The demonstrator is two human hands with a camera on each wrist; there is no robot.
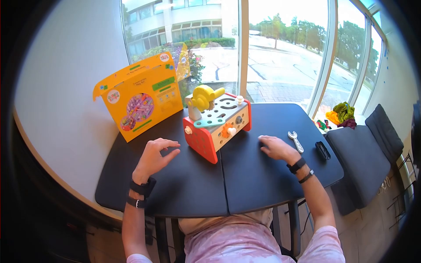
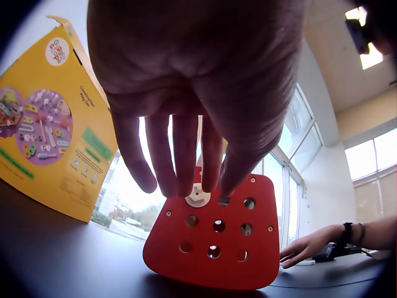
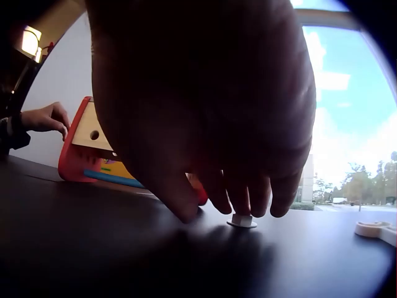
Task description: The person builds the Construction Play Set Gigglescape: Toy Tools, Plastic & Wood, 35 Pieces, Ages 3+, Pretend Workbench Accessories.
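A toy workbench [image 1: 223, 125] with red end panels and a grey perforated top stands on the black table. A yellow toy saw-like part [image 1: 204, 97], a teal strip [image 1: 209, 122] and an orange gear [image 1: 228, 130] are on it. My left hand [image 1: 155, 155] hovers before its near red panel [image 2: 214, 239], fingers loosely bent and holding nothing. To the right of the bench, my right hand [image 1: 279, 148] reaches low over the table. A small white flanged piece [image 3: 242, 221] sits right at its fingertips, with the thumb apart from it.
A yellow toy box [image 1: 147, 98] stands behind on the left. At the right lie a white toy wrench [image 1: 295, 142] and a black case [image 1: 323, 150]. Beyond the right table edge is a grey chair [image 1: 359, 153]; tall windows rise behind.
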